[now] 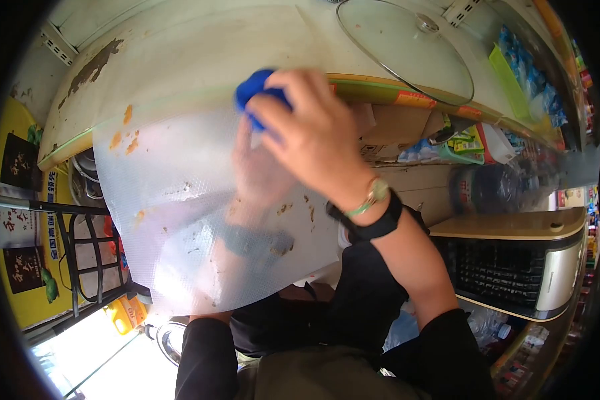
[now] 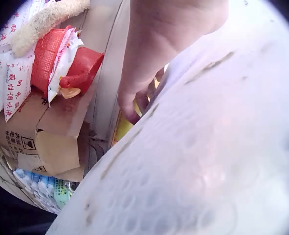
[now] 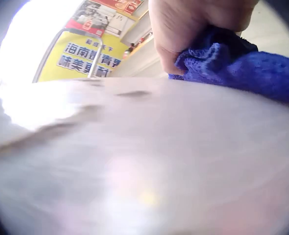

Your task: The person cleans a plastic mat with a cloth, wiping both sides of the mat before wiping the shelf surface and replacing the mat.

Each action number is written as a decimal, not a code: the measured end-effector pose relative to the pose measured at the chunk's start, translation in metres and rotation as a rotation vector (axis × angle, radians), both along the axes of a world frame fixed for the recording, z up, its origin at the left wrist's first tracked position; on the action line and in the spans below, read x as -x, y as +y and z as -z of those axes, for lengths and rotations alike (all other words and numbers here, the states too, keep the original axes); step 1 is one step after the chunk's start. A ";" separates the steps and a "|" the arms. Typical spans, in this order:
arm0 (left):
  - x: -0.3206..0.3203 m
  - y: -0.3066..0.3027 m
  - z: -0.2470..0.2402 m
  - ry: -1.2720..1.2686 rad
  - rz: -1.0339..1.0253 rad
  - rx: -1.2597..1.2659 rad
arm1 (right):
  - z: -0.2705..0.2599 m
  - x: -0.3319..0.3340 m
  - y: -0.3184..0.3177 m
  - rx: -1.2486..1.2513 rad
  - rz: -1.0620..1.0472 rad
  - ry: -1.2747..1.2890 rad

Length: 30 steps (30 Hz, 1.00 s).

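Observation:
A translucent, dimpled plastic sheet [image 1: 160,167] with brown stains hangs over the front of a worn cream counter [image 1: 247,40]. My right hand [image 1: 317,127] grips a bunched blue cloth [image 1: 255,87] at the sheet's upper part, near the counter edge. In the right wrist view the blue cloth [image 3: 242,71] lies right at the sheet's surface, fingers bent over it. Behind the sheet, my left hand [image 2: 169,44] reaches up under it, showing blurred through the plastic in the head view. Its fingers extend toward the spot where the cloth is, partly hidden by the sheet.
A glass pot lid [image 1: 407,47] lies on the counter, with a green basket [image 1: 510,80] of blue packets to its right. Below are cardboard boxes [image 2: 41,132], a red plastic basket [image 2: 49,58] and a large water bottle [image 1: 480,187]. A black-fronted appliance [image 1: 507,267] stands at right.

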<state>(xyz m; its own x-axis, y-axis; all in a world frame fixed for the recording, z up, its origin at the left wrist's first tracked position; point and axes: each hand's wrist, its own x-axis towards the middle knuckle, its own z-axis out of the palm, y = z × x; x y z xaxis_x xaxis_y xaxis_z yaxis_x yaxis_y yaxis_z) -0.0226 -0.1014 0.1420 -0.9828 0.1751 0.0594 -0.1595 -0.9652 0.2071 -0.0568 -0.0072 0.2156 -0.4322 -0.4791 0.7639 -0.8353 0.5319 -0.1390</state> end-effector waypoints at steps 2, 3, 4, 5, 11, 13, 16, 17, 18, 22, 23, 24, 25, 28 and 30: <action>0.002 -0.001 0.010 0.030 0.039 -0.088 | 0.014 -0.017 -0.016 -0.114 -0.105 0.032; 0.004 -0.002 0.016 0.059 0.080 -0.174 | 0.019 -0.017 -0.021 -0.187 -0.110 0.129; 0.004 -0.004 0.022 0.087 0.119 -0.261 | 0.022 -0.013 -0.018 -0.186 -0.106 0.126; 0.003 -0.006 0.026 0.112 0.158 -0.348 | 0.020 -0.004 -0.014 -0.174 -0.053 0.051; 0.001 -0.001 -0.009 0.086 0.202 -0.036 | 0.006 0.042 0.019 0.013 0.040 0.056; 0.001 -0.001 -0.006 0.111 0.220 -0.089 | 0.003 0.038 0.020 0.003 0.105 0.042; -0.003 -0.004 -0.004 0.071 0.235 -0.160 | 0.002 0.020 0.009 0.032 0.036 0.050; -0.004 -0.005 -0.004 0.010 0.225 -0.176 | 0.004 0.013 0.002 0.056 -0.015 0.107; -0.003 -0.004 0.002 0.009 0.224 -0.175 | 0.007 0.006 -0.004 0.056 -0.015 0.105; 0.003 0.007 0.027 0.038 -0.473 1.365 | 0.022 0.009 -0.011 -0.091 -0.168 0.130; 0.000 0.002 0.011 -0.008 -0.162 0.725 | 0.020 0.020 -0.004 -0.056 -0.134 0.051; -0.001 -0.001 0.002 -0.048 0.134 0.079 | 0.018 0.028 0.002 -0.020 -0.102 -0.024; 0.000 -0.001 0.001 -0.049 0.147 0.118 | 0.015 0.032 0.008 -0.034 -0.091 -0.069; 0.002 0.003 -0.004 -0.034 0.196 0.010 | 0.005 0.033 0.020 0.007 0.004 -0.049; 0.002 0.005 -0.007 0.018 0.227 -0.119 | 0.001 0.037 0.035 0.040 0.004 -0.049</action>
